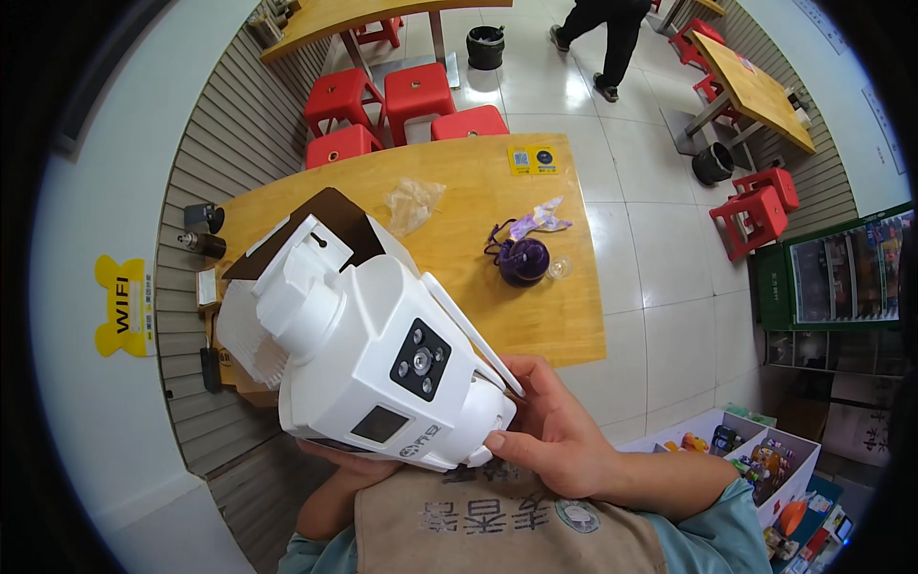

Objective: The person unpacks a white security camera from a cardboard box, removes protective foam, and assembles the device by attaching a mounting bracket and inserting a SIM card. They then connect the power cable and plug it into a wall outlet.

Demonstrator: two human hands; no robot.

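Observation:
A white security camera with a black lens panel and a thin white antenna fills the middle of the view, tilted in front of my chest. My right hand grips its rounded lower end near the antenna, thumb on the near side. Beneath the camera's lower left side, my left hand supports it; most of its fingers are hidden behind the body. Just beyond stands an opened cardboard box with a dark inside, partly covered by the camera.
On the wooden table are a crumpled clear plastic bag, a purple pouch and a small clear cup. Red stools stand beyond it. A person in dark trousers is on the tiled floor. Bins of goods sit at right.

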